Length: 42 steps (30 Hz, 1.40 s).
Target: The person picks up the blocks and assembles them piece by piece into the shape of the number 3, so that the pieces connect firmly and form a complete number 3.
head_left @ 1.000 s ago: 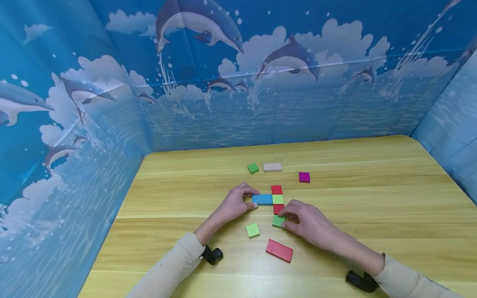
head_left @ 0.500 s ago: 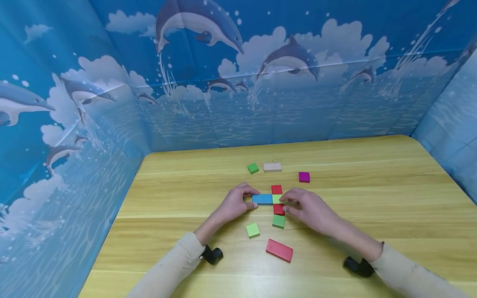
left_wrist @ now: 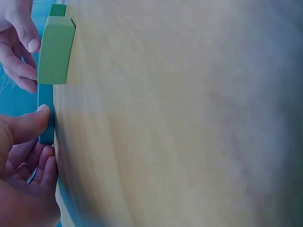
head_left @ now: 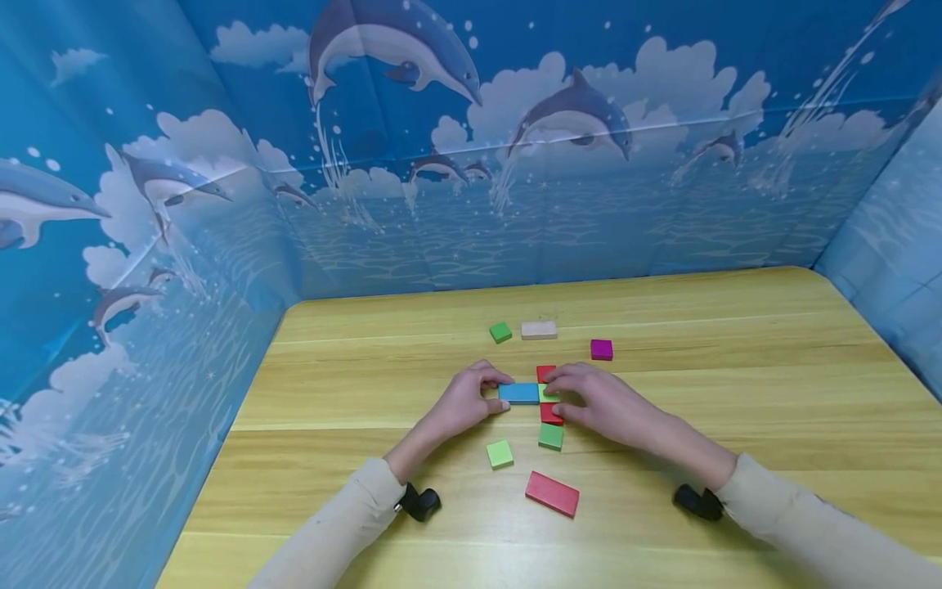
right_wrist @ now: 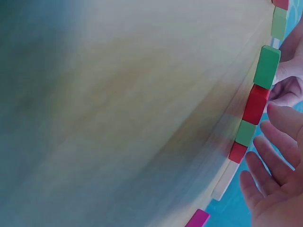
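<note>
My left hand pinches the left end of a blue block between thumb and fingers. That block's right end meets a column made of a far red block, a light green block, a near red block and a green block. Over the column's right side is my right hand, its fingertips at the light green and far red blocks and its thumb by the near red one. In the right wrist view its fingers are spread and loosely bent, with nothing gripped between them.
Loose on the wooden table lie a light green block and a long red block nearer me. Farther back are a small green block, a pale block and a purple block. A dolphin-print curtain hangs behind.
My right hand has left the green block at the column's near end and moved away from me along the column to the light green and red blocks. My left hand stays put.
</note>
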Available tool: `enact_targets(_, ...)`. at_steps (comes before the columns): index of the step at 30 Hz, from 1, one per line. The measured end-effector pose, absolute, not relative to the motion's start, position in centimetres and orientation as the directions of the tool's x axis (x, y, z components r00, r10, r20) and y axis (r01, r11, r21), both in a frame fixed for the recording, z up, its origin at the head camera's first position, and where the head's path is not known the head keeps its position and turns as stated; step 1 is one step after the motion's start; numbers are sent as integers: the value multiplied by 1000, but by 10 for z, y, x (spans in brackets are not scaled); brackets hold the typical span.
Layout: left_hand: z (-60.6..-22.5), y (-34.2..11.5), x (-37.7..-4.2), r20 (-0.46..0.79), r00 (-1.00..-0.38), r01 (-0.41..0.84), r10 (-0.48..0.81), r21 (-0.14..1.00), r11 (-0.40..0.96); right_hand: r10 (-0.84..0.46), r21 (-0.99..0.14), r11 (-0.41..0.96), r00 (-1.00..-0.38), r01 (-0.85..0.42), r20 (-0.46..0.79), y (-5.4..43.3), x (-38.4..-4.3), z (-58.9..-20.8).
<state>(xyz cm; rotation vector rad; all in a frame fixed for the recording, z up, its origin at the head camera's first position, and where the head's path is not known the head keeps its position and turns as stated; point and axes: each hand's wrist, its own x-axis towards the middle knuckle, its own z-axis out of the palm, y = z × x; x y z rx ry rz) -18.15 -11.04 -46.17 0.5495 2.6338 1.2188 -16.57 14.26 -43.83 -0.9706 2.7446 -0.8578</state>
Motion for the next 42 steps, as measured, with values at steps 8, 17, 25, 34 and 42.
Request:
enact_targets(8, -461, -109, -183, -16, -915, 250, 404, 764, 595, -604, -515, 657, -793, -551, 78, 141, -168, -439)
enact_targets(17, -459, -109, -184, -16, -912, 254, 409, 762, 596, -600, -510, 661, -795, -551, 81, 140, -167, -440)
enact_targets(25, -457, -109, -184, -20, -913, 253, 408, 758, 601, -603, -522, 652, -794, -550, 85, 141, -167, -440)
enact_targets(34, -461, -109, -184, -12, -905, 269, 425, 758, 594, -591, -536, 655, -803, -533, 77, 140, -167, -443)
enact_targets(42, -458, -108, -180, -16, -900, 267, 436, 771, 579, -591, -532, 655, -802, -537, 82, 139, -167, -445)
